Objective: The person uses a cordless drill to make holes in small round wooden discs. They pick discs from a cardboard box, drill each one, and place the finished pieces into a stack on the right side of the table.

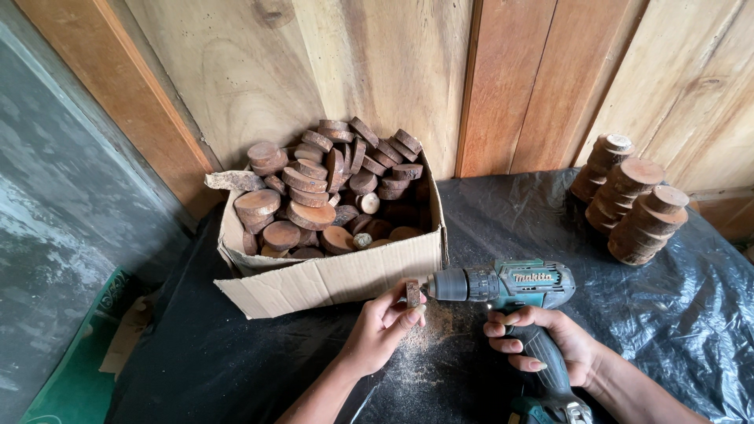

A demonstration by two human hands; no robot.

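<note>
My left hand (382,324) pinches a small round wooden slice (413,293) upright on its edge, just in front of the cardboard box. My right hand (550,345) grips the handle of a teal and black cordless drill (506,286). The drill points left, and its chuck tip meets the face of the slice. Pale sawdust (428,330) lies on the black plastic sheet (503,212) under the slice.
An open cardboard box (330,279) heaped with round wooden slices stands at the back left. Three leaning stacks of wooden slices (632,200) rest at the right rear. Wooden plank walls rise behind. A grey wall and green floor patch lie to the left.
</note>
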